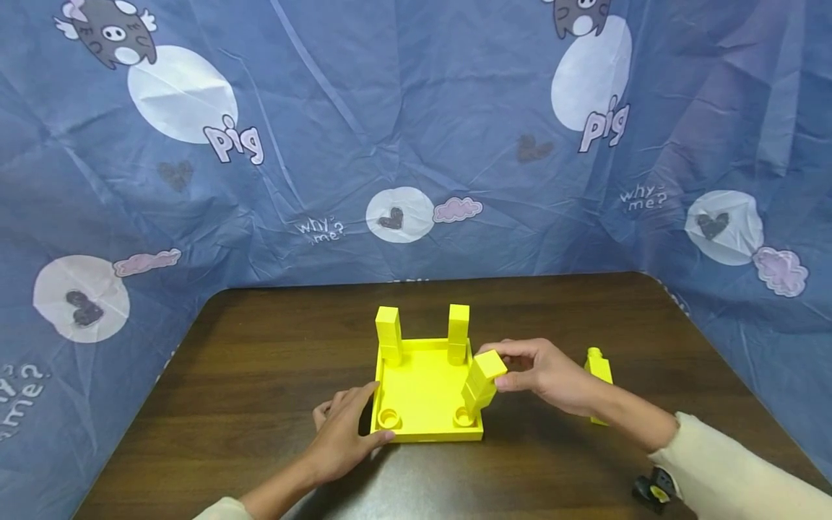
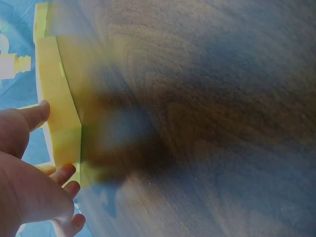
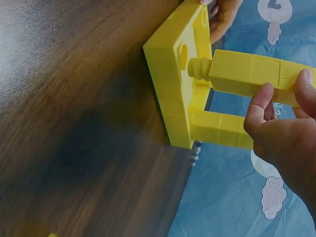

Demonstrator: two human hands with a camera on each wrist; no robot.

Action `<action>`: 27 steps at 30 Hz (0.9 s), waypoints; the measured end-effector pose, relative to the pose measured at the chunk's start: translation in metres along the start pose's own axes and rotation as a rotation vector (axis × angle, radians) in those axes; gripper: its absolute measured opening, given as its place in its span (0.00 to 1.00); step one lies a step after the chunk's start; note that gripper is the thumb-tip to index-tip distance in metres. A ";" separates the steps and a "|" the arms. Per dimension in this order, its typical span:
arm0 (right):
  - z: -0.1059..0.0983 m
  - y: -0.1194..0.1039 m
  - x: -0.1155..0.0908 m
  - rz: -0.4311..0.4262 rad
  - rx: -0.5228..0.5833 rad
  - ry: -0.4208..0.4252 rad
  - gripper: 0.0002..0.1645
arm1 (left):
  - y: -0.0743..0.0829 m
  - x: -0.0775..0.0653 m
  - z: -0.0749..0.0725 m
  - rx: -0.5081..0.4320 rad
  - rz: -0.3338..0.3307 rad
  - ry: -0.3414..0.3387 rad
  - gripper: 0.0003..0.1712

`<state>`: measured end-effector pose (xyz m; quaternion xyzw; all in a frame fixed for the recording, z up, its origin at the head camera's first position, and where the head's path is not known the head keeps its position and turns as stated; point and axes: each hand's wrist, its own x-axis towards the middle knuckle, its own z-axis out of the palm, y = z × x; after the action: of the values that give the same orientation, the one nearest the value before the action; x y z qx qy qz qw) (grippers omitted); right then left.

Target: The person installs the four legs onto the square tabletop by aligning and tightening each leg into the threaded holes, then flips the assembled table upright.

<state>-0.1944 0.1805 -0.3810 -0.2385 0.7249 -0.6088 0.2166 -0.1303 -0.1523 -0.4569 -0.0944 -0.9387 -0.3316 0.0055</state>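
A square yellow base (image 1: 422, 390) with a raised rim lies on the table, with round threaded sockets in its two near corners. Two yellow legs (image 1: 389, 332) stand upright in its far corners. My right hand (image 1: 552, 375) pinches a third yellow leg (image 3: 247, 71) between thumb and fingers. This leg tilts, its threaded end close over the near right socket (image 1: 464, 416). My left hand (image 1: 344, 433) holds the base by its near left corner, thumb on the front wall and fingers along the left side. The near left socket (image 1: 389, 419) has no leg in it.
Another yellow leg (image 1: 598, 368) with a threaded end lies on the table to the right, partly behind my right forearm. A small black object (image 1: 653, 491) is by the right sleeve. A blue printed cloth (image 1: 390, 144) hangs behind the dark wooden table (image 1: 273, 347).
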 end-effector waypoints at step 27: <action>0.018 0.010 0.010 0.004 0.004 -0.044 0.27 | 0.000 0.000 0.000 -0.007 0.001 -0.001 0.45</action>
<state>-0.1928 0.1618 -0.3942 -0.2500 0.7192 -0.6045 0.2340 -0.1300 -0.1522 -0.4563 -0.0952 -0.9375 -0.3346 0.0048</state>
